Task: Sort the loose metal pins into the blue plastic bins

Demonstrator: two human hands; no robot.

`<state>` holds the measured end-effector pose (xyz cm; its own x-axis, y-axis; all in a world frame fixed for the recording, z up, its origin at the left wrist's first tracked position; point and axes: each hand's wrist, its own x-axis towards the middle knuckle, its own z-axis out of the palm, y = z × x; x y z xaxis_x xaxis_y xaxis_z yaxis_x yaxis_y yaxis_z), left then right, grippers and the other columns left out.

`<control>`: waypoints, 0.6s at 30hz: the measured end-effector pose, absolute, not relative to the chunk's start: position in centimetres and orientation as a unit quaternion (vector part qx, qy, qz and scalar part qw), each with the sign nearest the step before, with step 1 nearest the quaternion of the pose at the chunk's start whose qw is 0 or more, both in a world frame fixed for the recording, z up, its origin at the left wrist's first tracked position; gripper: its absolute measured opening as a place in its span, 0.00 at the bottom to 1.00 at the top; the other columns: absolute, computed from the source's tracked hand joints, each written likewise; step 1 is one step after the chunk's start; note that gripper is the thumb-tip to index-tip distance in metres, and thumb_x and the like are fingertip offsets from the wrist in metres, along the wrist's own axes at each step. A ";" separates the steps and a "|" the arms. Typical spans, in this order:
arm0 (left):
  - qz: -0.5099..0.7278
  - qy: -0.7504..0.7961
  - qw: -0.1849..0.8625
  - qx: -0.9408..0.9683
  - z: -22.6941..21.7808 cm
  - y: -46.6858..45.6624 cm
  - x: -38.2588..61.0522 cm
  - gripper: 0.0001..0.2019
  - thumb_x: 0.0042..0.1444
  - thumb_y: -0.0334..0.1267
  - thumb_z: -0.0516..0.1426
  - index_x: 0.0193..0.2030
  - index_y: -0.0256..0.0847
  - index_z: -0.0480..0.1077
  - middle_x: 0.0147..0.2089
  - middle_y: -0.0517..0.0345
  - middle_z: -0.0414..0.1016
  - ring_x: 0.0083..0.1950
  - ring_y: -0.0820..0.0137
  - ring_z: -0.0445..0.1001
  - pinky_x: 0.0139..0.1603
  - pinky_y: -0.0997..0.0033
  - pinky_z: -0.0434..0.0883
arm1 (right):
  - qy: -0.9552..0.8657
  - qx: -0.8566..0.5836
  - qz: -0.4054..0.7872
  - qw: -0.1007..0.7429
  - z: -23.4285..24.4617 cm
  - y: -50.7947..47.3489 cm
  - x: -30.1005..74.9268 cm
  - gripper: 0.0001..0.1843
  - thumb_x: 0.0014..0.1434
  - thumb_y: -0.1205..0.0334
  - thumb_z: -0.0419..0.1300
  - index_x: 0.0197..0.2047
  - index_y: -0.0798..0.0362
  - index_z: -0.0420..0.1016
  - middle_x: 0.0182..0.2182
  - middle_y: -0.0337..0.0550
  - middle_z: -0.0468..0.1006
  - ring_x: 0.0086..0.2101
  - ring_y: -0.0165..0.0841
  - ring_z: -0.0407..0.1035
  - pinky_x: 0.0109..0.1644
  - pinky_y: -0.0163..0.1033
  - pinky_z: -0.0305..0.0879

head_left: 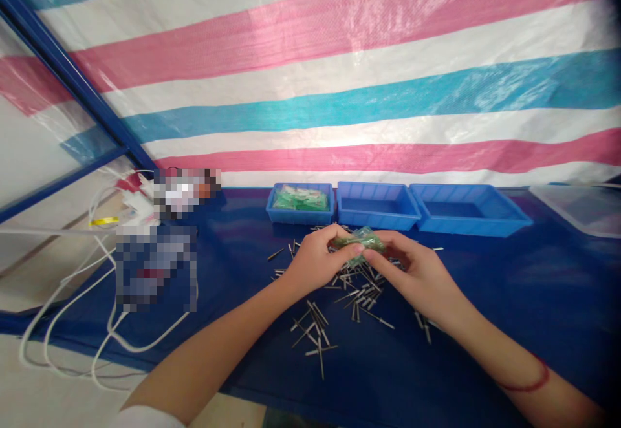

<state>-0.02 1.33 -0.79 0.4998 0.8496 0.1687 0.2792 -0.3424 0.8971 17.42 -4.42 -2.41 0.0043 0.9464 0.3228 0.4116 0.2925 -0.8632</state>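
My left hand [317, 260] and my right hand [414, 276] meet over the middle of a blue-covered table [509, 299]. Between their fingertips they pinch a small clear green plastic bag [361, 242], held just above the cloth. Under and around both hands lie several thin metal pins [359, 295], scattered loose towards the table's front. My right wrist carries a red string band [528, 383].
At the back stand three blue trays: the left one [301, 203] holds green bags, the middle one [376, 205] and the right one [468, 211] look bare inside. A clear bin [579, 208] sits far right. White cables [107, 311] and blurred items lie at left. A striped tarp hangs behind.
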 end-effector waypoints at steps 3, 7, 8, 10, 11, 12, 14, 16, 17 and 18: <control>0.329 0.363 0.463 0.739 -1.1 1.4 0.1 0.11 0.55 0.45 0.59 0.32 0.38 0.71 0.33 0.59 0.74 0.35 0.71 0.71 0.39 0.71 0.66 | -0.655 -0.521 0.278 0.471 -2.4 -4.3 17.6 0.14 0.59 0.54 0.59 0.44 0.52 0.75 0.40 0.46 0.80 0.38 0.38 0.75 0.44 0.45 0.72; 0.325 0.366 0.477 0.730 -1.0 1.0 0.5 0.14 0.58 0.45 0.57 0.46 0.40 0.72 0.41 0.55 0.76 0.40 0.69 0.72 0.41 0.69 0.68 | -0.645 -0.526 0.229 0.505 -2.4 -4.3 17.8 0.09 0.58 0.56 0.59 0.38 0.52 0.75 0.35 0.44 0.80 0.35 0.37 0.74 0.40 0.43 0.73; 0.329 0.379 0.476 0.722 -0.9 1.0 0.5 0.17 0.59 0.46 0.55 0.51 0.42 0.71 0.43 0.54 0.76 0.40 0.68 0.72 0.41 0.69 0.68 | -0.645 -0.533 0.189 0.514 -2.3 -4.4 17.8 0.07 0.58 0.57 0.59 0.37 0.51 0.75 0.34 0.44 0.79 0.34 0.36 0.74 0.39 0.43 0.72; 0.338 0.408 0.482 0.698 -0.8 0.9 0.5 0.21 0.61 0.51 0.51 0.55 0.42 0.68 0.45 0.53 0.76 0.39 0.69 0.72 0.40 0.69 0.68 | -0.655 -0.543 0.076 0.520 -2.0 -4.7 18.1 0.05 0.58 0.61 0.59 0.37 0.51 0.75 0.33 0.44 0.79 0.33 0.36 0.73 0.39 0.43 0.71; 0.334 0.416 0.496 0.685 -0.7 0.9 0.5 0.23 0.61 0.54 0.49 0.53 0.41 0.69 0.44 0.53 0.76 0.36 0.70 0.71 0.38 0.69 0.68 | -0.666 -0.540 0.015 0.515 -1.8 -4.9 18.2 0.05 0.58 0.64 0.59 0.38 0.50 0.75 0.32 0.44 0.78 0.33 0.36 0.73 0.38 0.43 0.70; 0.324 0.416 0.516 0.675 -0.6 0.9 0.5 0.26 0.62 0.57 0.46 0.50 0.39 0.72 0.42 0.52 0.77 0.33 0.71 0.70 0.37 0.69 0.67 | -0.679 -0.528 -0.039 0.508 -1.7 -5.0 18.3 0.06 0.57 0.65 0.59 0.39 0.50 0.75 0.32 0.44 0.78 0.33 0.36 0.72 0.38 0.43 0.70; 0.297 0.401 0.555 0.666 -0.4 0.8 0.5 0.32 0.61 0.61 0.40 0.40 0.37 0.74 0.35 0.53 0.76 0.29 0.73 0.68 0.33 0.70 0.66 | -0.713 -0.491 -0.102 0.489 -1.6 -5.2 18.3 0.09 0.56 0.68 0.59 0.41 0.49 0.74 0.32 0.45 0.77 0.33 0.36 0.72 0.39 0.44 0.69; 0.293 0.388 0.570 0.662 -0.2 0.6 0.6 0.32 0.61 0.62 0.41 0.34 0.37 0.74 0.30 0.55 0.74 0.27 0.73 0.67 0.31 0.71 0.65 | -0.753 -0.454 -0.106 0.463 -1.6 -5.2 18.1 0.12 0.56 0.70 0.59 0.43 0.48 0.74 0.35 0.46 0.77 0.35 0.37 0.72 0.40 0.44 0.70; 0.307 0.381 0.567 0.662 -0.2 0.5 0.7 0.28 0.60 0.60 0.44 0.34 0.37 0.73 0.29 0.56 0.73 0.28 0.72 0.67 0.31 0.71 0.64 | -0.771 -0.441 -0.096 0.449 -1.7 -5.2 17.9 0.13 0.56 0.71 0.58 0.44 0.48 0.74 0.37 0.46 0.77 0.36 0.37 0.72 0.42 0.45 0.70; 0.326 0.374 0.562 0.661 -0.3 0.5 0.8 0.24 0.60 0.58 0.48 0.35 0.38 0.72 0.30 0.57 0.73 0.30 0.72 0.68 0.33 0.72 0.65 | -0.786 -0.429 -0.084 0.438 -1.7 -5.1 17.7 0.14 0.56 0.71 0.58 0.45 0.48 0.74 0.38 0.47 0.76 0.38 0.37 0.71 0.43 0.45 0.69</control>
